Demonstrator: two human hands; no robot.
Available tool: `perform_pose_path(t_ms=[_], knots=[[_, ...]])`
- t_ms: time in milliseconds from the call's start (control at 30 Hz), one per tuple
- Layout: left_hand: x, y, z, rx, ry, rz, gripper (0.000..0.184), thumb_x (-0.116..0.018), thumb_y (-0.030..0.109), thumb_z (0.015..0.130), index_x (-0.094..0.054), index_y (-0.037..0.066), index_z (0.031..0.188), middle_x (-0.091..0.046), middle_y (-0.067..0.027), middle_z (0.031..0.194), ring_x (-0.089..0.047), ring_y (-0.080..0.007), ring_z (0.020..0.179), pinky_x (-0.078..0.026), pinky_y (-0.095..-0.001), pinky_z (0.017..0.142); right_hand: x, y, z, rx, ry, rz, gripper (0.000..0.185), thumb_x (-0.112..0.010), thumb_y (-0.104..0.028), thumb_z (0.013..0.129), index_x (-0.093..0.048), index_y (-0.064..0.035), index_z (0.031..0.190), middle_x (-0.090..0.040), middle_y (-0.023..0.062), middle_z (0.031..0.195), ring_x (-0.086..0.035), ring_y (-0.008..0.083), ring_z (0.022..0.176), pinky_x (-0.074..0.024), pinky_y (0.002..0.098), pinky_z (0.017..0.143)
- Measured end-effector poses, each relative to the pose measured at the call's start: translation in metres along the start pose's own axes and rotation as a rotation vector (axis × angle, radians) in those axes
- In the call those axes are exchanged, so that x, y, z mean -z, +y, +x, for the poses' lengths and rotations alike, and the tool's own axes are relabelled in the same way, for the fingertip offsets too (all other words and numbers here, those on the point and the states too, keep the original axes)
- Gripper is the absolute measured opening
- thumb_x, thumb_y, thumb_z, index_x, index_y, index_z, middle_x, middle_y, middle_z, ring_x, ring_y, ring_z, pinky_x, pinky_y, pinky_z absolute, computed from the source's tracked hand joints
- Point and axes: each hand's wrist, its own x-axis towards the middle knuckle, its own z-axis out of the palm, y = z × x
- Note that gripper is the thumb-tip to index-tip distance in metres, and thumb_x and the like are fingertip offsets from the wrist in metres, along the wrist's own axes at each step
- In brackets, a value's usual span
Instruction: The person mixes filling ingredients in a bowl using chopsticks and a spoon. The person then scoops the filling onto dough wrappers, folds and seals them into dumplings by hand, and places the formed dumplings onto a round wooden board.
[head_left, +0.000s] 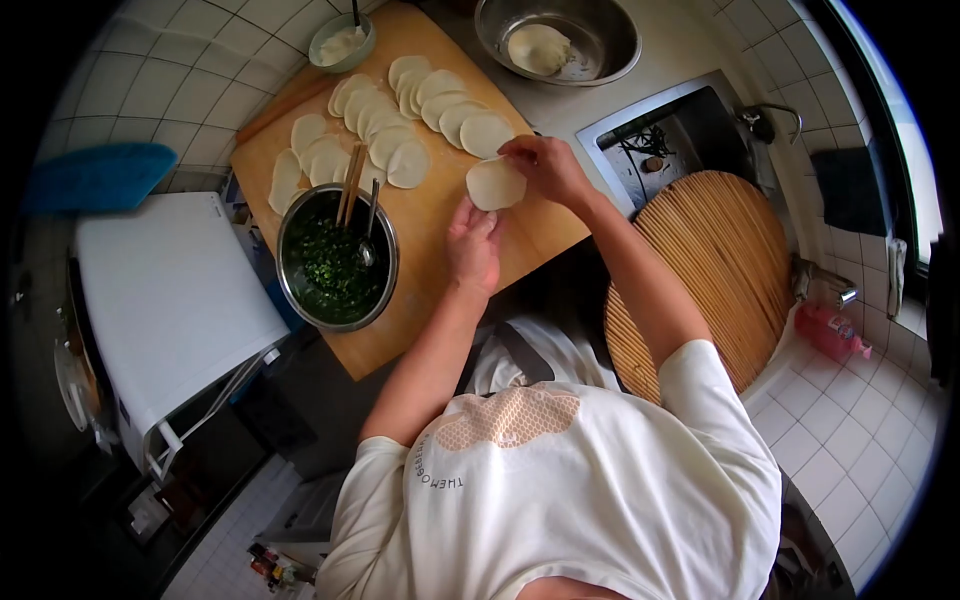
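Note:
A round, pale dough wrapper (497,184) is held up over the near right part of the wooden board (450,270). My left hand (474,246) grips its lower edge, thumb and fingers closed on it. At the upper right edge of the same wrapper, my right hand (550,168) has its fingers bent in a pinch. Just beyond lie overlapping rows of more dough wrappers (408,163). Left of my left hand stands a steel bowl (390,290) of chopped green filling (335,272), with chopsticks (351,185) and a metal spoon (370,225) leaning in it.
A small bowl (342,45) of white powder sits at the board's far corner. Behind, a steel basin (625,60) holds a lump of dough (539,49). The sink (685,120) with green scraps and a round slatted wooden lid (710,270) are right; a white appliance (170,270) is left.

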Motion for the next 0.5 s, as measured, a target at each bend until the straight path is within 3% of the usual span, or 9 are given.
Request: perform_pose_path(t_ms=[100, 200, 400, 500], knots=[[0.003, -0.007, -0.013, 0.055, 0.069, 0.055, 0.045, -0.047, -0.003, 0.083, -0.039, 0.007, 0.126, -0.052, -0.0057, 0.115, -0.053, -0.0149, 0.098, -0.044, -0.0261, 0.082, 0.0, 0.008, 0.022, 0.239, -0.028, -0.301, 0.017, -0.061, -0.01, 0.076, -0.064, -0.0034, 0.091, -0.064, 0.0139, 0.082, -0.063, 0.0237, 0.073, -0.0488, 0.0309, 0.068], [0.009, -0.015, -0.032, 0.129, 0.096, 0.1, 0.042, -0.046, 0.0, 0.085, -0.04, 0.007, 0.126, -0.053, -0.0053, 0.114, -0.053, -0.0148, 0.099, -0.044, -0.0268, 0.083, 0.002, 0.009, 0.033, 0.257, -0.085, -0.315, 0.016, -0.061, -0.009, 0.075, -0.064, -0.0034, 0.09, -0.065, 0.0124, 0.08, -0.063, 0.0234, 0.072, -0.049, 0.0307, 0.067], [0.019, -0.015, -0.062, 0.245, -0.047, 0.196, 0.033, -0.048, 0.004, 0.087, -0.047, 0.007, 0.119, -0.059, -0.0037, 0.103, -0.055, -0.0112, 0.092, -0.044, -0.0245, 0.079, 0.003, 0.012, 0.045, 0.347, -0.06, -0.353, 0.014, -0.063, -0.009, 0.072, -0.064, -0.0022, 0.084, -0.064, 0.0132, 0.078, -0.063, 0.0237, 0.071, -0.0482, 0.0315, 0.065], [0.031, -0.009, -0.076, 0.218, -0.12, 0.264, 0.031, -0.048, 0.006, 0.087, -0.047, 0.005, 0.118, -0.06, -0.0073, 0.105, -0.057, -0.0134, 0.091, -0.045, -0.0244, 0.079, 0.0, 0.02, 0.05, 0.354, 0.07, -0.374, 0.018, -0.067, -0.017, 0.071, -0.065, -0.0056, 0.085, -0.062, 0.0102, 0.085, -0.061, 0.0256, 0.073, -0.0482, 0.0342, 0.065]])
